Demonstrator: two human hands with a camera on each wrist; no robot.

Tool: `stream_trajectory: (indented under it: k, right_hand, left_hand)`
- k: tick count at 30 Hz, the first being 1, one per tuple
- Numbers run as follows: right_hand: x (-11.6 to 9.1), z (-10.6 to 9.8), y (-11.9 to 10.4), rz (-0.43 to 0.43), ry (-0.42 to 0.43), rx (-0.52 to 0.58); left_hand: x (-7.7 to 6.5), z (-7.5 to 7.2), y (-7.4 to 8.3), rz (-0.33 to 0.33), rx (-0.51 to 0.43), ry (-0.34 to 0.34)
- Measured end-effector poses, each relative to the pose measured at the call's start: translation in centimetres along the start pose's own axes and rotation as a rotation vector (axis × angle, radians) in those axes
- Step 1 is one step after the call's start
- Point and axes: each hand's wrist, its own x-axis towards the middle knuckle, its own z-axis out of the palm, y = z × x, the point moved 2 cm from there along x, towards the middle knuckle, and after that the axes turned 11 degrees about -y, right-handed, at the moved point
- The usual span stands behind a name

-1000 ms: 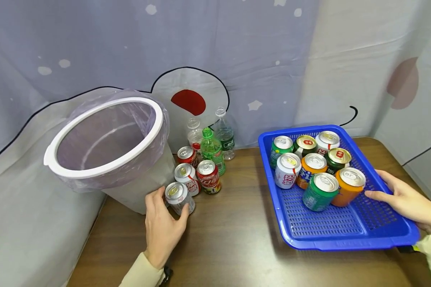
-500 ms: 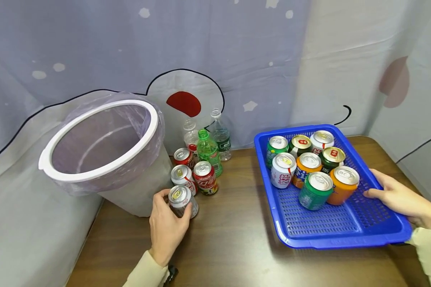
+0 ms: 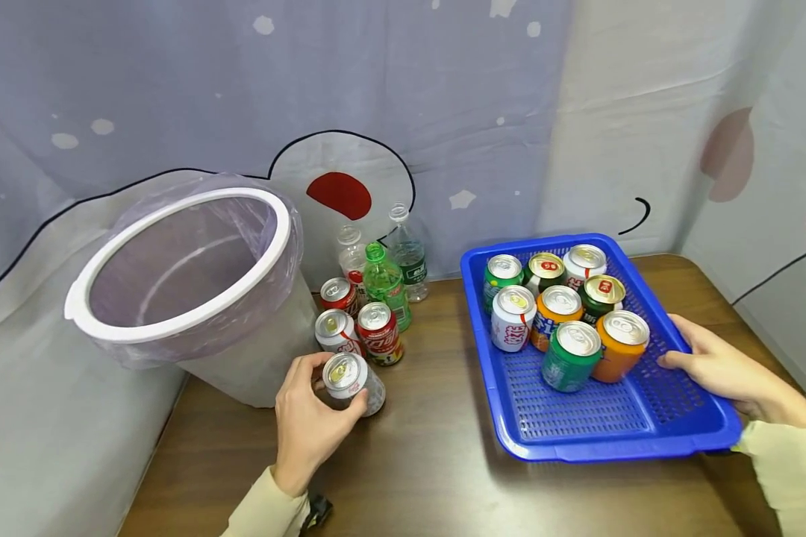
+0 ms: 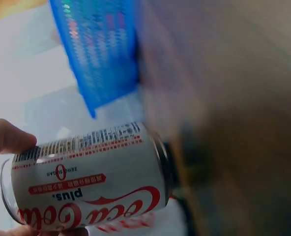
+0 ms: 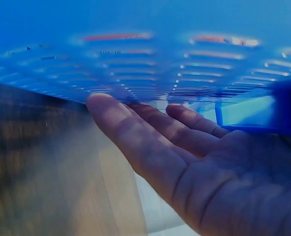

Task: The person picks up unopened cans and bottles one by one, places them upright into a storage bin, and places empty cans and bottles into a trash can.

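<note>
My left hand (image 3: 312, 425) grips a silver Coca-Cola can (image 4: 96, 177) between thumb and fingers, its lid leaning toward the hand. In the left wrist view the label reads "plus" and "zero sugar". Beside it stand a white can (image 3: 338, 331), a red can (image 3: 380, 335) and another red can (image 3: 339, 294). My right hand (image 3: 719, 365) holds the right side of a blue plastic basket (image 3: 618, 451), thumb over the rim. The right wrist view shows its fingers (image 5: 150, 118) stretched under the slotted bottom. Several upright cans fill the basket's far part.
A waste bin (image 3: 269, 335) with a white rim and plastic liner stands on the left. Behind the loose cans are a green bottle (image 3: 386, 287) and two clear bottles, one with a green label (image 3: 413, 265). A patterned curtain (image 3: 477, 112) backs the table.
The left hand has drawn the silver can to the right and nearer, away from the white can, and it leans more. The basket and right hand have shifted left.
</note>
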Motion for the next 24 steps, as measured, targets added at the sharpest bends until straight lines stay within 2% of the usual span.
stream_trajectory:
  k: [4, 11, 14, 17, 24]
  right_hand:
    - [0.2, 0.0, -0.1, 0.011, 0.004, -0.004]
    - [0.2, -0.4, -0.3, 0.025, 0.027, -0.075]
    - [0.3, -0.2, -0.5, 0.038, 0.04, -0.086]
    - [0.4, 0.0, -0.7, 0.045, 0.034, -0.072]
    - [0.2, 0.0, -0.9, 0.029, 0.029, -0.082]
  left_hand:
    - [0.8, -0.2, 2.7, 0.084, -0.092, -0.036]
    - [3.1, 0.6, 9.1, 0.224, -0.243, -0.073]
    - [3.8, 1.5, 11.7, 0.267, -0.281, -0.089]
    - [4.3, 2.8, 13.8, 0.3, -0.281, -0.114]
    - [4.9, 6.3, 17.1, 0.338, -0.278, -0.166]
